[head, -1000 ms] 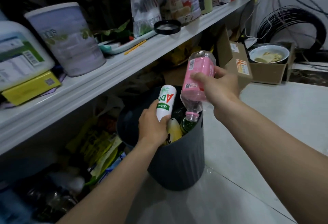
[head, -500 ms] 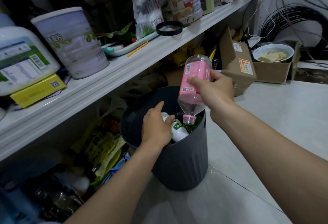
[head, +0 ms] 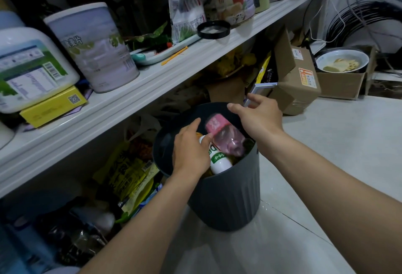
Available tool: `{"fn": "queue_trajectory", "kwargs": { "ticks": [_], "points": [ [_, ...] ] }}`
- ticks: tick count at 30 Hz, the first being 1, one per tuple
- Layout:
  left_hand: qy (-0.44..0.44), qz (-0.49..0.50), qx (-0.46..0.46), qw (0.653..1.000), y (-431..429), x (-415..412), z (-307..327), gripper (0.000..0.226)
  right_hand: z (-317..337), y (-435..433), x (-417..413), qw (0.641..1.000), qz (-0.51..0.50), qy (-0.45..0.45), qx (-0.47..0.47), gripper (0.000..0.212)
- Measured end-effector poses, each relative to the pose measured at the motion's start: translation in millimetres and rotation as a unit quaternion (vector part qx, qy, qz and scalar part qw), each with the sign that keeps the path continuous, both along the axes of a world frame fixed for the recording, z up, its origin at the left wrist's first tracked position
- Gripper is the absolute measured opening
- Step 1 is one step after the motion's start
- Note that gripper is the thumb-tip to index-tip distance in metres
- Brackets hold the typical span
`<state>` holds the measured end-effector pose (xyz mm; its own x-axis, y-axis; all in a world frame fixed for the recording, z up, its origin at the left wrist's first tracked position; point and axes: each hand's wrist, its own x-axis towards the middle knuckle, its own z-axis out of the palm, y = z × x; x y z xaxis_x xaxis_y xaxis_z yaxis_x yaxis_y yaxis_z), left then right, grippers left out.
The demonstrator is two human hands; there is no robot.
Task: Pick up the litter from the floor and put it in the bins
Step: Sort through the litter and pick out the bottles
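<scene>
- Standing on the floor [head: 326, 143] beside the shelf [head: 152, 82], the grey bin [head: 226, 197] is upright and in the same spot as a second ago. Its mouth now holds both bottles, piled near the rim on top of other litter.
- Right hand [head: 261, 121]: a second ago it gripped the pink bottle neck-down over the bin. Now its fingers are spread and relaxed, holding nothing, above the far rim. Bottle released.
- Left hand [head: 189, 152]: a second ago it held the white bottle upright above the rim. Now it sits low over the near side of the mouth, fingertips touching the bottle's upper end. The back of the hand hides the fingers, so I cannot tell whether they pinch or only rest there.
- Pink bottle [head: 228, 141]: inside the bin, lying tilted, label end toward the far wall, resting partly across the white bottle.
- White bottle [head: 219, 160]: inside the bin, slanted against the near wall.
- Judgement: both pieces count as binned. Next step is to lift the hands clear and look for more litter.
</scene>
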<state>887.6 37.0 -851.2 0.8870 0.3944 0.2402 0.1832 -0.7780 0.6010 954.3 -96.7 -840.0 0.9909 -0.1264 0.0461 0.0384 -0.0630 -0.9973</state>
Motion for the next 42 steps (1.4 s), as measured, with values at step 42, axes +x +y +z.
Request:
{"fn": "queue_trajectory", "kwargs": {
  "ticks": [42],
  "points": [
    [0.060, -0.438, 0.282, 0.852, -335, 12, -73, 0.058, -80, -389, -157, 0.776, -0.042, 0.174, -0.605, 0.066]
  ]
}}
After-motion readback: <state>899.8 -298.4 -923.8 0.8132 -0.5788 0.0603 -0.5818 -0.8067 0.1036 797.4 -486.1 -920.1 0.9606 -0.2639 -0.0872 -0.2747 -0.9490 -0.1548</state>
